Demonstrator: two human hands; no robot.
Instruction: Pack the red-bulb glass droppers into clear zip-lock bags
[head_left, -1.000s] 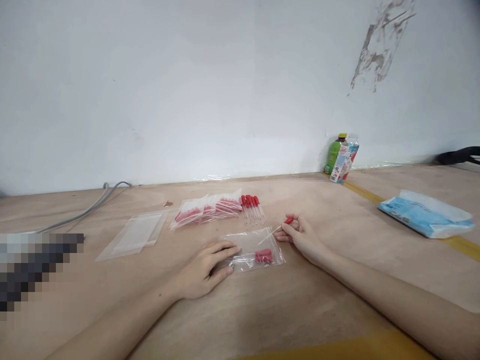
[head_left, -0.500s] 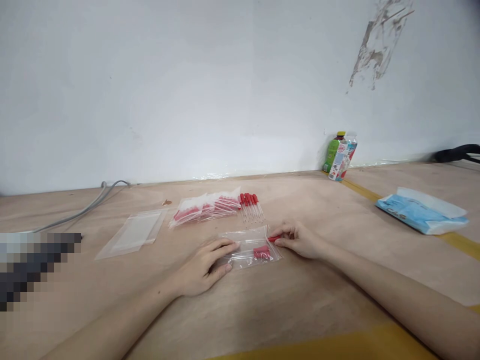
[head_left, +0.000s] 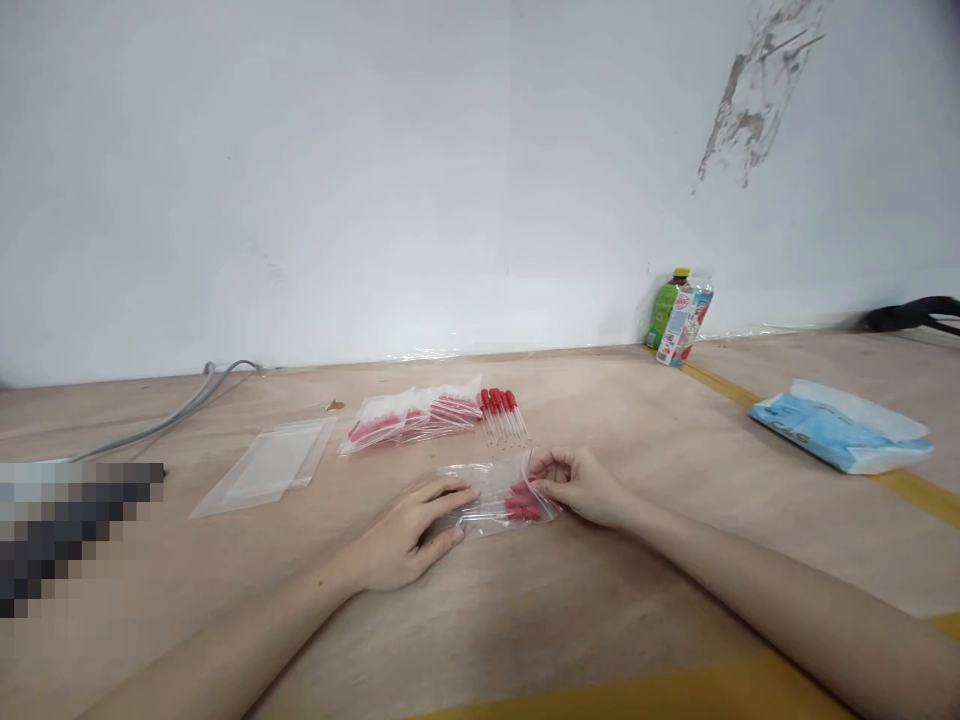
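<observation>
A small clear zip bag (head_left: 491,490) lies on the wooden table with red-bulbed glass droppers (head_left: 523,503) inside it. My left hand (head_left: 409,530) rests flat on the bag's left end, fingers stretched out and pressing it down. My right hand (head_left: 577,485) is curled at the bag's right, open end, fingertips pinched on a red dropper bulb at the mouth. A row of loose red-bulbed droppers (head_left: 501,412) lies just beyond the bag.
Filled bags of droppers (head_left: 409,415) are piled behind, with empty clear bags (head_left: 270,465) to their left. A grey cable (head_left: 176,410) runs at the far left. Two bottles (head_left: 679,315) stand by the wall. A blue packet (head_left: 844,425) lies at the right.
My right hand brought a red-bulbed dropper down from above the bag to its mouth and slid it in. The left hand has stayed on the bag.
</observation>
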